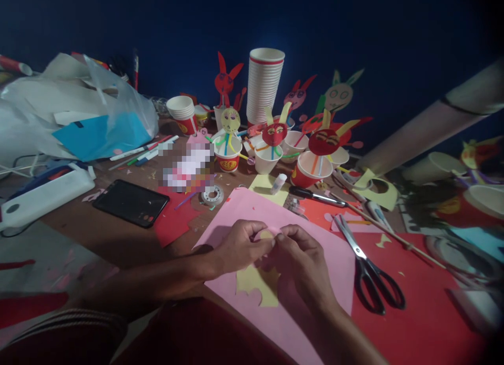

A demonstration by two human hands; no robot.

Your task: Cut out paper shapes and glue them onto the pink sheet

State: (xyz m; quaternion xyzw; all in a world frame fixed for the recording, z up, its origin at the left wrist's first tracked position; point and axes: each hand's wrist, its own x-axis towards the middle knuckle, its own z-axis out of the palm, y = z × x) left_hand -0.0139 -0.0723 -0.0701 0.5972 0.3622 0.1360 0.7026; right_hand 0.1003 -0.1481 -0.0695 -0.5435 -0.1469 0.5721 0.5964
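Over a pink paper sheet (pixel 331 239), my left hand (pixel 242 244) and my right hand (pixel 305 257) meet, fingertips pinched. Between them is a small pink and yellow paper cutout (pixel 266 233), partly covered by my fingers. Under my hands lies a yellow paper scrap (pixel 258 289) with curved pieces cut from its edge. Scissors (pixel 364 265) with black handles rest to the right, blades slightly apart. A small white glue bottle (pixel 279 184) stands just beyond the pink sheet, on a piece of yellow paper.
Behind stand several paper cups (pixel 313 168) with paper animal faces on straws, and a tall cup stack (pixel 265 86). At left are a black phone (pixel 132 202), a tape roll (pixel 212 195), pens (pixel 151 150) and a plastic bag (pixel 118 92). A thin stick (pixel 386 227) lies right.
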